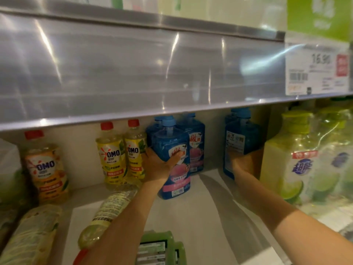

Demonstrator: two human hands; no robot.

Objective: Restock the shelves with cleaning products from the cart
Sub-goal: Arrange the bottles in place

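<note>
Close beside the blue bottles (pixel 172 142): OMO bottles (pixel 112 155), lime-green packs (pixel 286 159).

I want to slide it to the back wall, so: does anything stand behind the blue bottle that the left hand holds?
Yes. Behind the blue bottle in the left hand stand two more blue ones, a rear-left bottle and a rear-right bottle, between it and the back wall.

I am in a shop, facing a supermarket aisle. The metal shelf (pixel 191 217) holds goods in rows of the same kind: yellow OMO bottles (pixel 111 153), blue pump bottles (pixel 196 142) and shrink-wrapped green detergent packs (pixel 286 155). A printed price tag (pixel 316 68) with a barcode hangs on the shelf edge above.
</note>
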